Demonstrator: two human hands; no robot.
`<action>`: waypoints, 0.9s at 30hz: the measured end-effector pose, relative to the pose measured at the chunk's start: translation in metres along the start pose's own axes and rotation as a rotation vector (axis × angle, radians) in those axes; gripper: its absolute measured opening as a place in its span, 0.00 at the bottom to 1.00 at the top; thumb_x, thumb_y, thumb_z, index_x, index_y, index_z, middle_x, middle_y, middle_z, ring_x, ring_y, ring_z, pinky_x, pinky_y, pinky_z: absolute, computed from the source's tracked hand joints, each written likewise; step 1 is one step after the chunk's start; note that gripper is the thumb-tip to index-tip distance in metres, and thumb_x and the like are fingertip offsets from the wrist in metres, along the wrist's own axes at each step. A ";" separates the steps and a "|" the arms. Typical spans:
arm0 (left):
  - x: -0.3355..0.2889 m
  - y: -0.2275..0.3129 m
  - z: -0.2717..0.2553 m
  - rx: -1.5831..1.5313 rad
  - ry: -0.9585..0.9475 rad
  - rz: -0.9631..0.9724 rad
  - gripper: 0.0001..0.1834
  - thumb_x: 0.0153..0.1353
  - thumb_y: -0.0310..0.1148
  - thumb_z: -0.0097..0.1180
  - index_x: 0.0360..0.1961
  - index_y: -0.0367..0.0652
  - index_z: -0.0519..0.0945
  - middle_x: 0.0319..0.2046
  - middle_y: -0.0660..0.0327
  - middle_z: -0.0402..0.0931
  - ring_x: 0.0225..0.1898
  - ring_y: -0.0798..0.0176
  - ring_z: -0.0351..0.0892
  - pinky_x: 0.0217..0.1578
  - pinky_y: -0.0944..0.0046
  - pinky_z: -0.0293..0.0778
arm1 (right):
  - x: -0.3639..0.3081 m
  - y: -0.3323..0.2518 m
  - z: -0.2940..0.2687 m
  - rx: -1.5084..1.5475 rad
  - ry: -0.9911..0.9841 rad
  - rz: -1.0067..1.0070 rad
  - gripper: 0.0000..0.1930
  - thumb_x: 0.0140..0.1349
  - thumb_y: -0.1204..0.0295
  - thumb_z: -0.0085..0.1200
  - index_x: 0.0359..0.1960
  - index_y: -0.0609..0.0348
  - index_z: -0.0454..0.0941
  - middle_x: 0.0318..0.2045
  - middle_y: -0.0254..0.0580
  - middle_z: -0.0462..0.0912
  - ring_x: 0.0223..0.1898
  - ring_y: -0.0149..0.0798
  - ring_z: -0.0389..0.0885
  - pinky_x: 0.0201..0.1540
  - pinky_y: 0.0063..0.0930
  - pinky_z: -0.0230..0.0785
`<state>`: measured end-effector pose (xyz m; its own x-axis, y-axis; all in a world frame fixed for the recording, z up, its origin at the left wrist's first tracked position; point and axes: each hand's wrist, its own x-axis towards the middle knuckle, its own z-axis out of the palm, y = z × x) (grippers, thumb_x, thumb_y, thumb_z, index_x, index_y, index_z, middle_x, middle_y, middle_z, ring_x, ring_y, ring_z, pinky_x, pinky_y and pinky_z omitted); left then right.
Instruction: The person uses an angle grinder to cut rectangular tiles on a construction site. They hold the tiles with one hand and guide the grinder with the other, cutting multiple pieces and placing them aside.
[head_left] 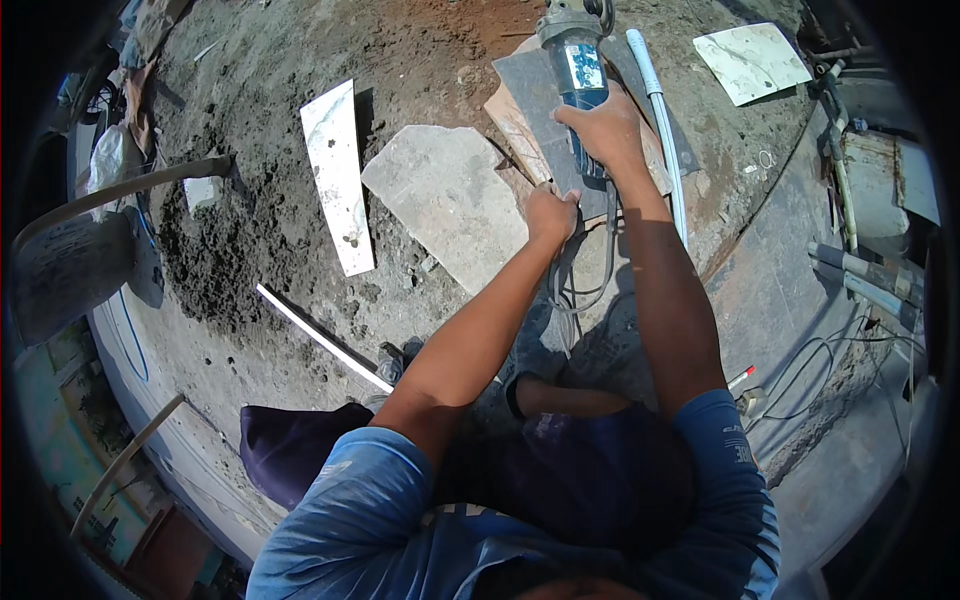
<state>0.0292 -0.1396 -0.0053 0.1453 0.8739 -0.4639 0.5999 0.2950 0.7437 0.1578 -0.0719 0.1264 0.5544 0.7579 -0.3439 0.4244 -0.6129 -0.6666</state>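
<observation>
A blue angle grinder (pixel 574 58) with a grey metal head lies pointing away from me over a stack of tile pieces. My right hand (pixel 610 128) is wrapped round its body. Just nearer and to the left, my left hand (pixel 551 213) is closed at the near edge of the stack; what its fingers hold is hidden. A dark grey tile (pixel 524 80) is under the grinder, with a brownish tile piece (pixel 522 135) beside it. From the grinder's near end a grey cable (pixel 610 255) loops down toward my feet.
A broken stone slab (pixel 440 190) lies left of my hands, with a white tile strip (pixel 338 180) beyond it. Light blue pipes (pixel 655 100) lie right of the grinder. Another white tile (pixel 752 62) is at the far right. Wet mortar (pixel 250 240) and a shovel (pixel 75 270) are at left.
</observation>
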 end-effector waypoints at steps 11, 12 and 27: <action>-0.042 -0.050 -0.072 -1.168 -0.391 -0.187 0.05 0.70 0.28 0.60 0.41 0.44 0.76 0.36 0.65 0.80 0.36 0.69 0.79 0.40 0.59 0.80 | -0.046 -0.015 -0.016 -0.022 0.120 -0.105 0.41 0.41 0.56 0.73 0.55 0.72 0.77 0.43 0.58 0.86 0.42 0.51 0.87 0.50 0.38 0.77; -0.050 -0.056 -0.081 -1.170 -0.372 -0.168 0.05 0.70 0.28 0.60 0.41 0.45 0.76 0.36 0.65 0.80 0.36 0.70 0.78 0.39 0.61 0.79 | -0.052 -0.017 -0.017 -0.022 0.120 -0.109 0.41 0.41 0.57 0.73 0.56 0.72 0.76 0.43 0.57 0.86 0.43 0.50 0.87 0.50 0.38 0.76; -0.053 -0.090 -0.143 -0.270 -0.215 -0.244 0.22 0.69 0.42 0.62 0.26 0.31 0.77 0.21 0.46 0.82 0.22 0.52 0.84 0.22 0.54 0.78 | -0.154 -0.045 -0.027 -0.004 0.000 -0.274 0.34 0.43 0.59 0.73 0.51 0.66 0.79 0.42 0.54 0.87 0.45 0.49 0.87 0.51 0.39 0.76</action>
<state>-0.1450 -0.1574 0.0212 0.2025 0.6734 -0.7110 0.4135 0.5993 0.6854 0.0730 -0.1667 0.2274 0.4187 0.8954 -0.1512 0.5612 -0.3861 -0.7321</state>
